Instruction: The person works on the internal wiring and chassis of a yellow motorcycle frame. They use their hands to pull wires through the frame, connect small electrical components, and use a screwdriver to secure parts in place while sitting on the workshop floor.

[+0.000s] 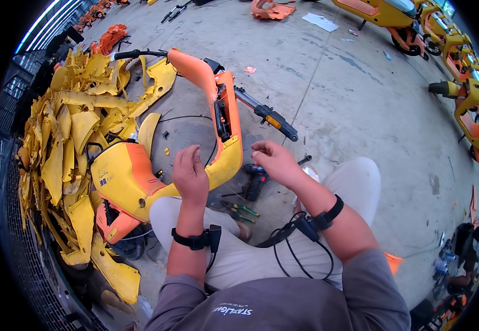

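Observation:
A yellow and orange scooter body lies tilted in front of my knees, its handlebar end up and its seat-side panel to the left. My left hand hovers over the lower yellow frame, fingers loosely bent, with nothing visible in it. On the other side of the frame, my right hand is raised with thumb and fingers slightly apart and also shows nothing held. Below it, a cordless drill rests on the floor. Green-handled pliers lie near my shoe. A black fork leg with an orange reflector sticks out behind the frame.
A large heap of broken yellow panels rises on the left. Orange panels and a white sheet lie farther off. Parked yellow scooters line the right. Black straps with cables circle my forearms. Assorted parts lie at lower right.

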Tool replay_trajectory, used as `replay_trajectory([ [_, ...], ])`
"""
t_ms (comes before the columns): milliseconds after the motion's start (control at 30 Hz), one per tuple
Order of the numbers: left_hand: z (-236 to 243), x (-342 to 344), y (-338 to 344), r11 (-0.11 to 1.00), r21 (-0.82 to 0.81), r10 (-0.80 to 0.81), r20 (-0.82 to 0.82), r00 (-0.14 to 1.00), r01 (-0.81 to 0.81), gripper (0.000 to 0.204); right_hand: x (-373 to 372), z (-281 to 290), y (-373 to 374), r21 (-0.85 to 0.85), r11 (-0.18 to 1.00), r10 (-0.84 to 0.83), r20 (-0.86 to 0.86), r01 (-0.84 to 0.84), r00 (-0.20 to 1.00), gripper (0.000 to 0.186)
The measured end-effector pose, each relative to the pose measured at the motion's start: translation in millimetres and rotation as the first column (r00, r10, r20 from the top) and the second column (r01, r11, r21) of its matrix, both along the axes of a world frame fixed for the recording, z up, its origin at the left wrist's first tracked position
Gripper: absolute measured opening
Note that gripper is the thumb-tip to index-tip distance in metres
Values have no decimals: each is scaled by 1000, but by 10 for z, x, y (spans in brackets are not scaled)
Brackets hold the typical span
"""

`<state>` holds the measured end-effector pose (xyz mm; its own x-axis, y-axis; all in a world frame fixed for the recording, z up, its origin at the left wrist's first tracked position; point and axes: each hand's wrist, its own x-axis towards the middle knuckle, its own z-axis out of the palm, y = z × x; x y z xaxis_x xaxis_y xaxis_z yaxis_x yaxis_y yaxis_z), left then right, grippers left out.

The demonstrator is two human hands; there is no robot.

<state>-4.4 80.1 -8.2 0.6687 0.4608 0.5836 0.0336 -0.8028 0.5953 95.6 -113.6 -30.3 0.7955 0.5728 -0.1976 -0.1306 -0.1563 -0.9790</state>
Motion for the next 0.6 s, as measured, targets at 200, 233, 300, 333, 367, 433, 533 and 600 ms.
replay_trajectory([
  [200, -54, -28, 137, 989, 138, 54, 51, 997, -61, 7, -27, 435, -196, 319, 870, -485, 426, 375, 764, 16],
  [233, -71, -29, 165, 997, -66, 47, 47, 998, -43, 9, 13, 502, -271, 455, 805, -564, 391, 381, 727, 14],
  [300, -125, -32, 263, 964, -263, 42, 44, 998, -29, 11, 103, 625, -427, 618, 671, -709, 374, 409, 598, 13],
  [333, -168, -17, 319, 904, -428, 19, 93, 995, 23, 12, 152, 708, -520, 663, 615, -756, 343, 427, 557, 13],
  [367, -200, -13, 385, 814, -576, 3, 145, 989, 82, 14, 222, 754, -594, 685, 557, -799, 287, 470, 528, 14],
  [433, -270, 37, 426, 715, -687, 4, 187, 982, 128, 14, 360, 829, -749, 735, 414, -841, 83, 537, 535, 15],
  [533, -352, 68, 575, 480, -846, 14, 271, 962, 231, 13, 596, 642, -841, 640, 342, -837, -126, 688, 532, 15],
  [600, -408, 85, 535, 244, -925, -15, 296, 955, 290, 14, 670, 532, -868, 563, 356, -776, -266, 746, 572, 15],
])
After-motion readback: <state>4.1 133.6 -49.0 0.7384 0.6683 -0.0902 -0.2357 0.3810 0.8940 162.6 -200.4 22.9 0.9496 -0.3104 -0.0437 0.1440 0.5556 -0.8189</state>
